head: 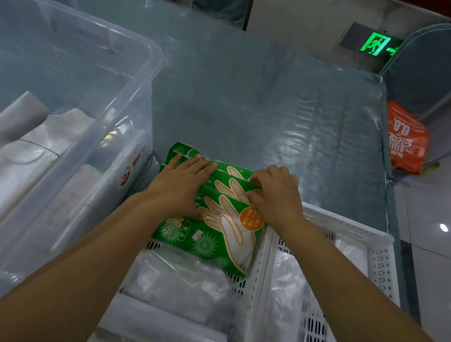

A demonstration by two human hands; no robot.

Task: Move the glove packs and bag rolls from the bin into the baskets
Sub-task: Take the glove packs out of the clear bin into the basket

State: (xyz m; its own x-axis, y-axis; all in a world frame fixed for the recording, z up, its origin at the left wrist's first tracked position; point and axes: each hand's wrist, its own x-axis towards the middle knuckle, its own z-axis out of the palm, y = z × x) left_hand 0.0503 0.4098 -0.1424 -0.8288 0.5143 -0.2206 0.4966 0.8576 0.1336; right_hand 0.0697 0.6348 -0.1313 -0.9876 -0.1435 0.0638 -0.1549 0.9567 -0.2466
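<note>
Several green glove packs (216, 235) lie stacked and fanned over the far end of the left white basket (260, 263). My left hand (183, 182) presses flat on the packs' left side, fingers spread. My right hand (275, 194) pinches the top packs' right edge. Clear bag rolls (170, 331) lie in the near part of that basket. A second white basket (379, 246) on the right holds clear plastic bags (287, 286). The big clear bin (84, 153) at left holds white bag rolls (22, 151).
Bin and baskets sit on a blue-grey padded surface (255, 103) under clear plastic film. An orange bag (405, 139) lies on the floor past its right edge. A green exit sign (374, 44) glows low on the far wall.
</note>
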